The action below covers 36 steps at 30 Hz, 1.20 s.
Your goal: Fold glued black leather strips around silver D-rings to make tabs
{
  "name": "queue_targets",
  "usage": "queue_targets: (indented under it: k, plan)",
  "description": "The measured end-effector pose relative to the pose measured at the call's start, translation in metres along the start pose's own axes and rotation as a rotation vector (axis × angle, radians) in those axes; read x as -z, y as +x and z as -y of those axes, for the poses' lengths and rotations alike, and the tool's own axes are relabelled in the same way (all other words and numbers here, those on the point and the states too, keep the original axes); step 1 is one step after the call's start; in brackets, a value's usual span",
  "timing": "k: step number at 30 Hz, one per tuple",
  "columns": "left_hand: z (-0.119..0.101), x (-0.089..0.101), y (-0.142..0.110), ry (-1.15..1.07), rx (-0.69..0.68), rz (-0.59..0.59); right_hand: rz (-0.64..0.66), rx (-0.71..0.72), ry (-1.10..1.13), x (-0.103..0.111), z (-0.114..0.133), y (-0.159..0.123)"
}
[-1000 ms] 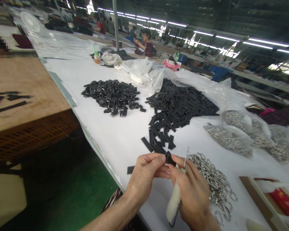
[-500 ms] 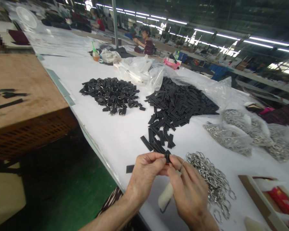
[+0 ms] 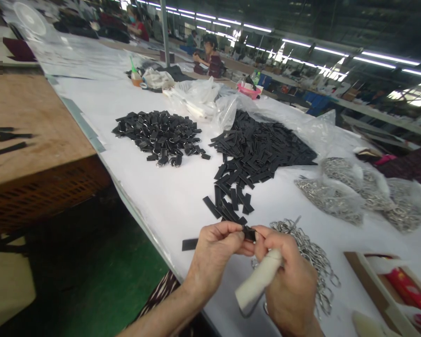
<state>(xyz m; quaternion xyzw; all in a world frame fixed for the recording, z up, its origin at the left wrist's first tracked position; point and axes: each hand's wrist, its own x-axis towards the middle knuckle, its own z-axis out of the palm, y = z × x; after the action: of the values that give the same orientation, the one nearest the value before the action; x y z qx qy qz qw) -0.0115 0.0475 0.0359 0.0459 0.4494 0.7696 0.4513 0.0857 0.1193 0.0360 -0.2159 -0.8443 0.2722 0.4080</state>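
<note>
Between the fingertips of both hands is a small folded black strip [image 3: 249,233]. My left hand [image 3: 214,255] pinches it from the left, closed. My right hand [image 3: 289,276] touches its right end with thumb and finger, while also gripping a tool with a white handle [image 3: 257,283]; a thin metal shaft pokes out beyond the hand, its tip's shape unclear. A loose black strip [image 3: 189,244] lies left of my left hand. Behind my right hand spreads a pile of metal rings [image 3: 315,260]. Just past my fingers lie several flat black strips [image 3: 228,206].
Farther back are a big heap of black strips [image 3: 266,140] and a heap of strips looped on metal rings [image 3: 157,135]. Bags of metal rings [image 3: 331,199] and a cardboard box [image 3: 372,290] stand right. A wooden table [image 3: 38,112] is left, across a gap. People sit farther away.
My right hand has turned, swinging the white handle up into fuller view and the shaft out to the upper right. The black strip has turned sideways between my fingers.
</note>
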Motion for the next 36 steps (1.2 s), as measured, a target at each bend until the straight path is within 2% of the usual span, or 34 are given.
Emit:
queue_targets:
  k: [6, 12, 16, 19, 22, 25, 32, 36]
  plan:
    - [0.003, 0.003, 0.001, -0.019, 0.012, 0.031, -0.015, -0.262, 0.156, 0.001, 0.005, 0.005]
    - [0.000, 0.001, 0.000, 0.028, 0.016, 0.035, 0.004, -0.364, 0.226, 0.001, 0.002, 0.011]
    - [0.000, 0.004, 0.002, -0.070, 0.075, 0.020, -0.010, -0.247, 0.140, 0.002, 0.001, 0.007]
    - [-0.004, 0.010, 0.006, -0.008, 0.070, 0.081, 0.022, -0.146, 0.076, 0.006, 0.000, 0.006]
    - [-0.011, 0.016, 0.009, 0.154, 0.033, 0.161, 0.016, -0.185, 0.090, 0.011, 0.000, 0.009]
    - [-0.017, 0.017, 0.008, 0.223, 0.003, 0.182, 0.077, -0.207, 0.078, 0.010, -0.001, 0.009]
    - [-0.013, 0.011, 0.005, 0.180, -0.013, 0.054, 0.132, -0.018, -0.034, 0.002, -0.008, 0.001]
    - [-0.010, 0.009, 0.005, 0.193, -0.020, 0.028, 0.137, 0.052, 0.016, 0.001, -0.010, 0.001]
